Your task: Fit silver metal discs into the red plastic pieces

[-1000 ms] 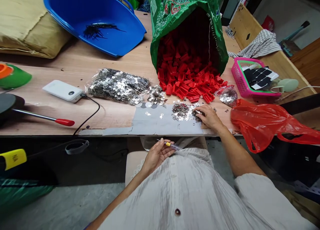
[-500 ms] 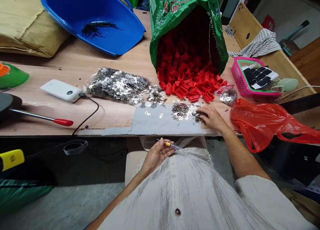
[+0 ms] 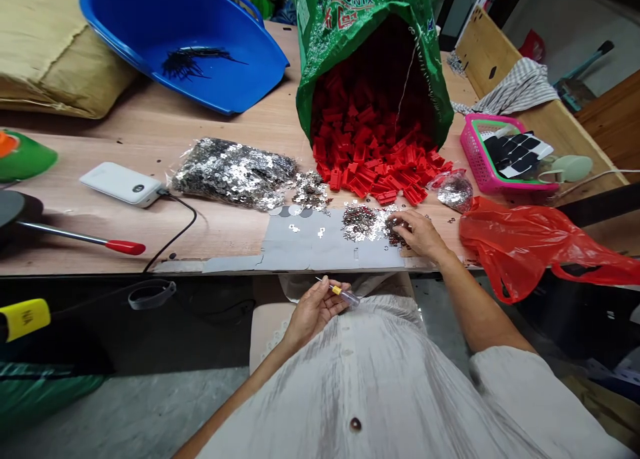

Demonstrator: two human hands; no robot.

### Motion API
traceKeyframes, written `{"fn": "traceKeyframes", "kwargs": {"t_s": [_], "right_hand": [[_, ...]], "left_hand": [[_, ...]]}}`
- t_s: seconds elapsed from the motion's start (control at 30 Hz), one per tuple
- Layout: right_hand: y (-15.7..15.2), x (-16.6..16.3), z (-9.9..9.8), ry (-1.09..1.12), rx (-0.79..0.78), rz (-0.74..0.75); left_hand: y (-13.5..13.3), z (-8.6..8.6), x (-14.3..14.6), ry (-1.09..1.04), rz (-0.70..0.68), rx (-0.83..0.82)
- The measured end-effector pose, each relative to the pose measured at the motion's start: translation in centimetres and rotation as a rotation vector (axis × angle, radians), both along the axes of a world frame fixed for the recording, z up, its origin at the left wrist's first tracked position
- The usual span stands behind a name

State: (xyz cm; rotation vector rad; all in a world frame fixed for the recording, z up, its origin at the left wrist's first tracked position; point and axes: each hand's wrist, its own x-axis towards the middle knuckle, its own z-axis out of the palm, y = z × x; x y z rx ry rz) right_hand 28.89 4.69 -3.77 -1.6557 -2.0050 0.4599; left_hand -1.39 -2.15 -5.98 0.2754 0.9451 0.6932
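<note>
My left hand (image 3: 314, 309) rests in my lap below the table edge, fingers closed around a small screwdriver (image 3: 338, 291) with a yellow collar and clear handle. My right hand (image 3: 419, 232) lies on the table over a loose pile of small silver metal pieces (image 3: 364, 220), fingertips curled into the pile; what they hold is hidden. The pile sits on a grey sheet (image 3: 320, 246) at the table's near edge. Just beyond it, red plastic parts (image 3: 373, 162) spill out of a tipped green sack (image 3: 345, 26).
A clear bag of silver pieces (image 3: 233, 172) lies left of the pile. A white power bank (image 3: 123, 183) with cable, a red-tipped rod (image 3: 80, 237) and a blue basin (image 3: 185, 42) are at left. A pink basket (image 3: 500, 162) and red plastic bag (image 3: 530, 246) are at right.
My right hand's fingers shifted slightly within the silver pile. My left hand and the screwdriver stayed in place. The view moved a little.
</note>
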Motion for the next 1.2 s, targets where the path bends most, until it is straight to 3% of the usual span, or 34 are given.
{"fn": "traceKeyframes", "kwargs": {"t_s": [0.17, 0.27, 0.33, 0.4, 0.47, 0.57, 0.63, 0.77, 0.97, 1.2], "right_hand": [[-0.1, 0.5, 0.0, 0.025, 0.002, -0.024], [-0.4, 0.9, -0.2, -0.021, -0.026, -0.020], [-0.5, 0.9, -0.4, -0.028, -0.023, -0.040], [-0.5, 0.7, -0.5, -0.053, -0.004, -0.071], [-0.4, 0.3, -0.7, -0.090, 0.007, -0.082], [-0.2, -0.3, -1.0, -0.088, 0.006, -0.070], [-0.1, -0.5, -1.1, -0.065, 0.000, -0.053], [-0.2, -0.2, -1.0, -0.078, -0.008, -0.038], [-0.7, 0.6, -0.7, -0.148, -0.004, -0.081], [-0.4, -0.2, -0.2, 0.054, 0.012, 0.019]], "left_hand": [[0.8, 2.6, 1.4, -0.044, -0.026, 0.198], [2.5, 4.1, 3.0, 0.047, -0.074, 0.346], [4.3, 4.6, 4.1, 0.233, -0.157, 0.503], [6.3, 4.7, 5.5, 0.577, -0.284, 0.773], [8.2, 4.7, 7.0, 0.922, -0.437, 1.014], [10.1, 4.4, 9.8, 1.206, -0.712, 1.231], [10.7, 4.1, 11.6, 1.277, -0.838, 1.263], [10.9, 3.4, 13.6, 1.310, -0.876, 1.284], [11.2, 3.3, 13.0, 1.356, -0.890, 1.272], [10.9, 4.7, 12.4, 1.356, -0.874, 1.274]]}}
